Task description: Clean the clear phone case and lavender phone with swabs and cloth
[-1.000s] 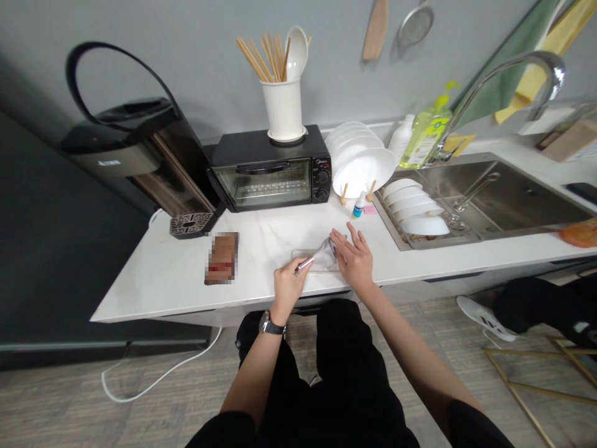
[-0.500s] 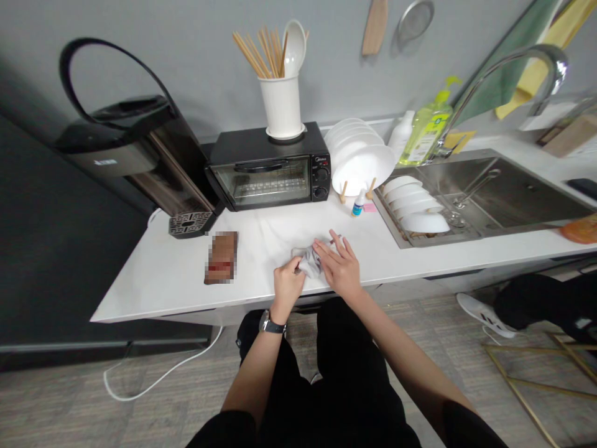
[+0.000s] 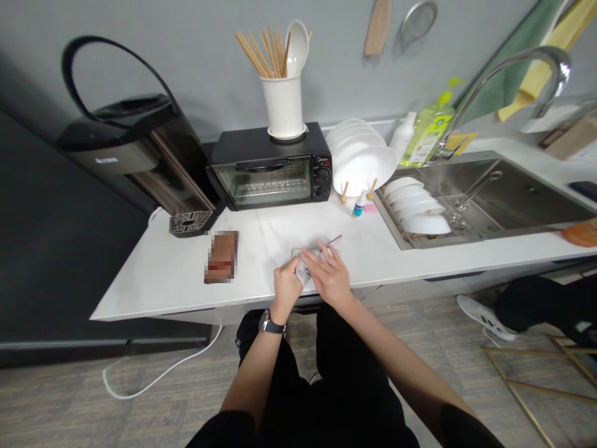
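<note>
A crumpled pale grey cloth is at the counter's front edge, between my two hands. My left hand is closed on its left side, thumb on top; a watch is on that wrist. Over the cloth's right side lies my right hand, fingers stretched out and slightly apart, touching it. Its thumb is hidden. A thin pinkish rod-like piece sticks out beyond the right fingers; I cannot tell what it belongs to. Whatever is under the cloth stays hidden. Behind stands a small white spray bottle with a blue label.
A pixelated brown item lies left on the white counter. Behind are a black dispenser, a toaster oven and racked plates. Right is a sink with bowls. Another person's shoe shows on the floor.
My right hand has slid left and slightly toward me over the cloth, closer to my left hand. More of the thin rod-like piece now shows. My left hand has hardly moved.
</note>
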A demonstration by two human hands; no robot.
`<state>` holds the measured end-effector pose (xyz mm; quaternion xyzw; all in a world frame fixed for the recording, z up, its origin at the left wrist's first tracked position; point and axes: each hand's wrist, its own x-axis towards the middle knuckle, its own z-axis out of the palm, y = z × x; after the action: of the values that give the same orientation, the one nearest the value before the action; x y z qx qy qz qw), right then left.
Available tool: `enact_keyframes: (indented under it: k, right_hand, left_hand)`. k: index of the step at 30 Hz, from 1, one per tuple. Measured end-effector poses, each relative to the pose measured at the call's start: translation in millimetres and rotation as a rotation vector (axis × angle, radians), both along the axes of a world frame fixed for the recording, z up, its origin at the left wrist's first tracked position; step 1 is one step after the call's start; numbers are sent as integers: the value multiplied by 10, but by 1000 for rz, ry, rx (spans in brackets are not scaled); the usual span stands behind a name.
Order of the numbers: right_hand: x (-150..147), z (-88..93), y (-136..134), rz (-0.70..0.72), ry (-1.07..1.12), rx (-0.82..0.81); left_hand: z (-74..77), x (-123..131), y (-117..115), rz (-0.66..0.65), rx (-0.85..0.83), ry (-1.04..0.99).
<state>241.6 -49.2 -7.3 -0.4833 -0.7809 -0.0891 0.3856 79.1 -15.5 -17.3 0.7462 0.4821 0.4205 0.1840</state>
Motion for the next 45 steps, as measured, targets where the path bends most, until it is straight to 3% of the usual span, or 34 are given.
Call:
enact_keyframes:
  k: [5,12,15,18,22,25,28,31,38,41,45]
  right_hand:
    - [-131,-49,-75,-24,24,16]
    - [497,56,131,-201,46,-3]
    - [632,84,185,-250,63,-25]
    - [491,47,140,-191,75,-30]
    - [60,-29,-6,-34,54,-30]
    - [-144,-56,-75,-1,49,-35]
    - [-109,-56,-69,-4,26,-38]
    - [114,-24,-4,-38,1,-39]
    - [657,97,175,-258,34,-30]
    - [531,79,130,-221,51,-38]
    - [70,13,-30,-62,51,-41]
  left_hand:
    - [-13,-20,-6,-20,19,13]
    - [26,29,-15,-21,-25,-38]
    - [34,44,-22,-35,-7,-76]
    - [10,35,-13,-31,15,-63]
    - [-21,-4,1,-24,50,9]
    - [-22,-27,0,-35,66,18]
    - [-15,-26,-1,-43,70,17]
    - [1,-6,0,-24,55,19]
    - [34,43,-16,-54,22,-93]
    - [2,37,-9,-50,36,-82]
    - [-17,-1,-6,-45,63,-10]
